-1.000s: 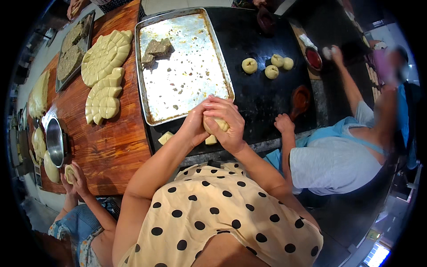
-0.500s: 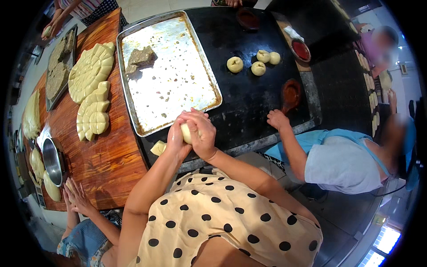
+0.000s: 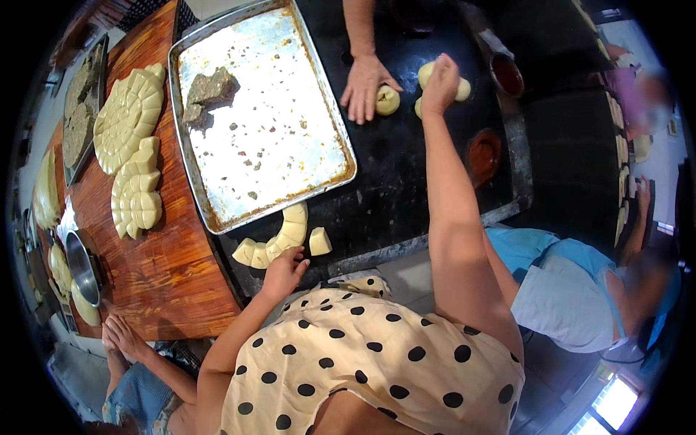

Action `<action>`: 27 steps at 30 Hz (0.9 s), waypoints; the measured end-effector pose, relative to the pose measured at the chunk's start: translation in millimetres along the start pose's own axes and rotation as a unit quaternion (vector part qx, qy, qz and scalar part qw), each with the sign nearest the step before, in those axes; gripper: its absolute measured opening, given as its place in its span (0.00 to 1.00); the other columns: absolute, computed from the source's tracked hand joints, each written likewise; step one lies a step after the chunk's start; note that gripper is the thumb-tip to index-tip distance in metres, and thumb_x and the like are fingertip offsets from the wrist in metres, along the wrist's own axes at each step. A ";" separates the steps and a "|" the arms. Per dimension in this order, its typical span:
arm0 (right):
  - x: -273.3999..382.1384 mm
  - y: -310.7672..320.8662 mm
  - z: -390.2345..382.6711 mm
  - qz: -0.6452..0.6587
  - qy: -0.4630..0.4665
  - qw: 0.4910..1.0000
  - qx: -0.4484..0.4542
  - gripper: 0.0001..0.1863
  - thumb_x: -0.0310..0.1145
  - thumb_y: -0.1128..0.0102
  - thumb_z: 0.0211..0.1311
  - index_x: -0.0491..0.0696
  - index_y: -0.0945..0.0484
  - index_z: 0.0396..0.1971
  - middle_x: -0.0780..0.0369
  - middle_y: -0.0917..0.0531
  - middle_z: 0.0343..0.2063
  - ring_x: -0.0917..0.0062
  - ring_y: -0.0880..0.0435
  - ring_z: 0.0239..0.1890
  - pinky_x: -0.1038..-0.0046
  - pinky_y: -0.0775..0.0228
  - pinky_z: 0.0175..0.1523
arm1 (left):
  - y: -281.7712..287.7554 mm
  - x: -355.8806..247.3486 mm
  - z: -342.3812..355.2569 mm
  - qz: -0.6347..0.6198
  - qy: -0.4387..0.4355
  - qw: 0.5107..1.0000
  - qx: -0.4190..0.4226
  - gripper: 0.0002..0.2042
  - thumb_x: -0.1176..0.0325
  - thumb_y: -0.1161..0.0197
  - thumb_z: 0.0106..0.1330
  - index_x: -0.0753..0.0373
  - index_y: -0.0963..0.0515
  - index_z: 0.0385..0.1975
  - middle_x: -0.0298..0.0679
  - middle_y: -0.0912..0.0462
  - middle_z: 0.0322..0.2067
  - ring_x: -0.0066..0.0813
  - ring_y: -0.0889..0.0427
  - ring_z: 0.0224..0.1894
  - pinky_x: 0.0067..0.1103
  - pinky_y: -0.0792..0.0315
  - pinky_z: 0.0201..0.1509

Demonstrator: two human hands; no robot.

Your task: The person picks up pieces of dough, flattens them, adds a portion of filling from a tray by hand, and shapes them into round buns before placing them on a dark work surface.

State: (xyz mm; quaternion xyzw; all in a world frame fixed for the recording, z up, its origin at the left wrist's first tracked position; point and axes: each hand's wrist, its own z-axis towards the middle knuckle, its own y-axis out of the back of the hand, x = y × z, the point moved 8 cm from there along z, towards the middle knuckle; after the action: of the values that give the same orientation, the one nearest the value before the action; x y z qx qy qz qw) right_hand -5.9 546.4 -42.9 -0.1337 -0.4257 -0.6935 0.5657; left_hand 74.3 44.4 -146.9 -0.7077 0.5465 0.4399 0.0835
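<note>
Some dough is already in balls: a small cluster of dough balls (image 3: 462, 90) lies under and around the right hand (image 3: 440, 85), whose fingers are curled; whether they hold anything I cannot tell. Unrounded is the curved dough strip (image 3: 288, 235) at the left hand's (image 3: 283, 277) loosely parted fingertips, with a cut piece (image 3: 320, 241) just right of it. Scored dough slabs (image 3: 130, 119) lie farther left, also unrounded. Beyond the left hand, a metal tray (image 3: 290, 167) takes up much of the dark table (image 3: 384, 196). A co-worker's hand (image 3: 368, 83), left of the right hand, reaches in beside another ball (image 3: 387, 101), crowding that space.
</note>
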 end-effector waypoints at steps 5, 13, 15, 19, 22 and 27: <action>-49.7 -21.0 -72.6 -0.064 -0.074 0.974 0.204 0.14 0.30 0.43 0.64 0.45 0.20 0.48 0.54 0.17 0.48 0.59 0.20 0.52 0.64 0.31 0.59 | -22.1 3.9 4.6 0.107 -0.026 0.994 -0.007 0.25 0.65 0.36 0.63 0.60 0.34 0.59 0.50 0.17 0.42 0.51 0.17 0.41 0.38 0.23 0.44; 56.3 72.1 -283.0 0.152 -0.087 0.835 0.522 0.22 0.21 0.43 0.58 0.47 0.24 0.54 0.54 0.24 0.57 0.62 0.26 0.60 0.66 0.32 0.63 | -52.3 23.2 21.6 -0.034 -0.023 0.999 -0.026 0.33 0.74 0.39 0.62 0.66 0.44 0.67 0.58 0.25 0.49 0.54 0.21 0.47 0.36 0.26 0.51; 98.6 76.0 -327.3 0.112 -0.046 0.737 0.664 0.35 0.20 0.39 0.53 0.51 0.32 0.64 0.55 0.35 0.67 0.59 0.36 0.69 0.64 0.37 0.68 | -56.9 30.8 20.0 -0.113 0.003 0.993 -0.037 0.33 0.79 0.41 0.60 0.65 0.43 0.67 0.55 0.27 0.53 0.47 0.21 0.48 0.32 0.26 0.53; 121.0 76.0 -368.5 0.085 0.094 0.720 0.682 0.41 0.24 0.29 0.46 0.52 0.34 0.65 0.54 0.33 0.63 0.57 0.34 0.65 0.63 0.34 0.64 | -61.3 42.0 29.3 -0.178 0.002 0.984 -0.014 0.30 0.81 0.43 0.61 0.63 0.38 0.66 0.49 0.25 0.52 0.39 0.21 0.49 0.28 0.26 0.54; 114.9 76.9 -360.6 0.059 0.085 0.758 0.644 0.34 0.31 0.28 0.48 0.50 0.29 0.59 0.55 0.26 0.53 0.59 0.27 0.56 0.62 0.30 0.58 | -59.9 29.1 36.9 -0.249 0.025 0.967 0.044 0.27 0.83 0.46 0.64 0.63 0.35 0.65 0.41 0.25 0.52 0.31 0.24 0.53 0.24 0.27 0.56; 93.2 116.0 -301.6 -0.115 0.057 0.800 0.586 0.28 0.47 0.27 0.47 0.45 0.22 0.45 0.56 0.20 0.37 0.62 0.21 0.46 0.63 0.27 0.48 | -64.7 -2.3 31.5 -0.377 0.053 0.916 0.130 0.16 0.78 0.50 0.72 0.63 0.29 0.58 0.38 0.22 0.48 0.26 0.22 0.49 0.24 0.25 0.53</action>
State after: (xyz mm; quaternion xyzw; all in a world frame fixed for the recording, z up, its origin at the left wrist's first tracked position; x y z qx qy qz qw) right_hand 157.4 260.5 -111.3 0.3127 -0.7300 -0.3784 0.4756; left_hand 112.3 90.1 -187.6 -0.8664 0.2954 0.2623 0.3053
